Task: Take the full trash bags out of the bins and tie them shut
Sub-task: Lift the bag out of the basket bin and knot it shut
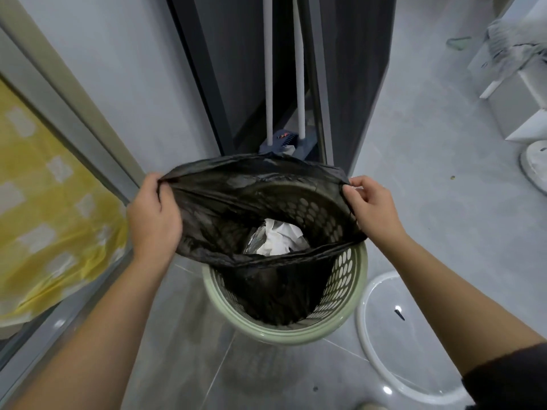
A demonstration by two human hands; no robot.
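Both hands grip thin black bag mouth; crumpled paper inside.

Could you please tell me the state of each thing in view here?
Black plastic trash bag: untied, mouth stretched open.
Pale green perforated plastic bin: upright, bag partly inside.
Crumpled white paper: inside bag.
Left hand: gripping bag's rim.
Right hand: pinching bag's rim.

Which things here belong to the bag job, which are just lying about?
Job: black trash bag, green bin, crumpled paper inside, left hand and right hand gripping its rim.
Lying about: yellow sheet, white poles, white round base.
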